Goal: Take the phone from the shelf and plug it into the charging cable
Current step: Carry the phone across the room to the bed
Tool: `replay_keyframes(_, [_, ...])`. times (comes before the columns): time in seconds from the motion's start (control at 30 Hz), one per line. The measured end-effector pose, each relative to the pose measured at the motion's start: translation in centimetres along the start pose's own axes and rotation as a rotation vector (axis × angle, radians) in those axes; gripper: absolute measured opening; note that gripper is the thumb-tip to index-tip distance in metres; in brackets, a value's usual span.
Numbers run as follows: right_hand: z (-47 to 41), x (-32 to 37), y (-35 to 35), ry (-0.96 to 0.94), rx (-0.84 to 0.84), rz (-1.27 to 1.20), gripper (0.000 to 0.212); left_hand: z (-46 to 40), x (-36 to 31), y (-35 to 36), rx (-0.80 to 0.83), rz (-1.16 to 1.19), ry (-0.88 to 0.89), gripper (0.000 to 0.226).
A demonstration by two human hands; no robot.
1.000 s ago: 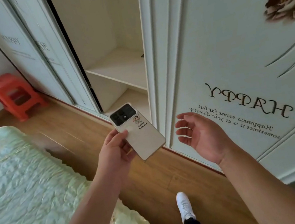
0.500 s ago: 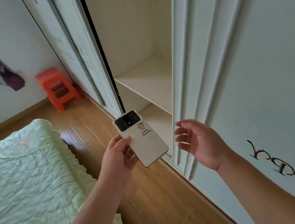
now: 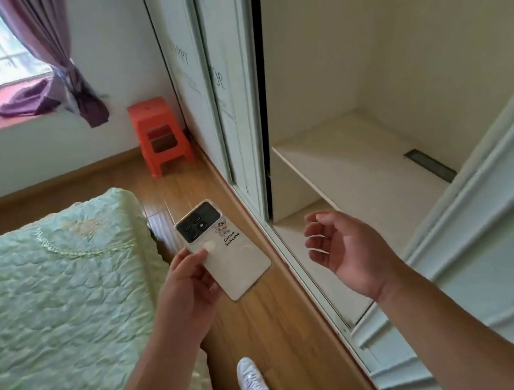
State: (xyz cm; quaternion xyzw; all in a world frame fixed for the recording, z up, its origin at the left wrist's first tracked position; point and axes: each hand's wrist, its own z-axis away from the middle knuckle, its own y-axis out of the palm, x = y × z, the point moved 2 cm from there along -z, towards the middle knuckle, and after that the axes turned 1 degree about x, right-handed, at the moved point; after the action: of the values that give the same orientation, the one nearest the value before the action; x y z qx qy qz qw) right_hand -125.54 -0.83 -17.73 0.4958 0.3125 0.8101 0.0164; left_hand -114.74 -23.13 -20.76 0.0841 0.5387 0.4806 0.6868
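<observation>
A white phone with a black camera block and a small sticker faces me with its back. My left hand grips its lower left edge, thumb on the back, above the wooden floor. My right hand hovers to the right of the phone, fingers spread and curled, holding nothing, in front of the open wardrobe. The wardrobe shelf lies behind my right hand and carries only a dark slot near its back. No charging cable is in view.
A bed with a pale green quilt fills the left. An orange plastic stool stands at the wall by the wardrobe's sliding doors. A window with a purple curtain is upper left. My white shoe is on the floor strip.
The view has swung left along the wardrobe: the lettered door has left the frame, the window and curtain have come in. Both hands keep the same pose, the phone still in my left hand.
</observation>
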Motion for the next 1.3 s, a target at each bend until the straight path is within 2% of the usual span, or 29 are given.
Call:
replay_keyframes(0.13, [-9.6,0.8,5.2,0.049,0.017,0.024,0.013,-7.6,-5.5,-0.6,-0.026,0.012,0.003,0.034])
replay_keyframes(0.3, [-19.2,2.0,11.8,0.051,0.090,0.052,0.016,-15.4,-12.9,-0.8,-0.055,-0.008,0.064,0.018])
replay_keyframes(0.53, [-30.7,2.5,18.9,0.076,0.209,0.107,0.017,-23.3,-20.9,-1.3,-0.061,0.013,0.175,0.019])
replay_keyframes(0.73, [-40.8,2.9,22.1,0.094,0.265,0.098,0.015,-31.8,-24.4,-1.5,-0.140,0.019,0.199,0.029])
replay_keyframes(0.9, [-51.4,3.8,24.1,0.125,0.292,0.099,0.015,-41.1,-27.9,-0.3,-0.192,0.023,0.238,0.022])
replay_keyframes(1.07, [-62.0,8.0,26.8,0.134,0.345,0.105,0.015,-50.2,-32.9,3.0,-0.297,-0.008,0.261,0.022])
replay_keyframes(1.3, [-73.4,12.5,32.1,0.095,0.442,0.187,0.019,-58.4,-40.4,6.5,-0.292,0.066,0.409,0.022])
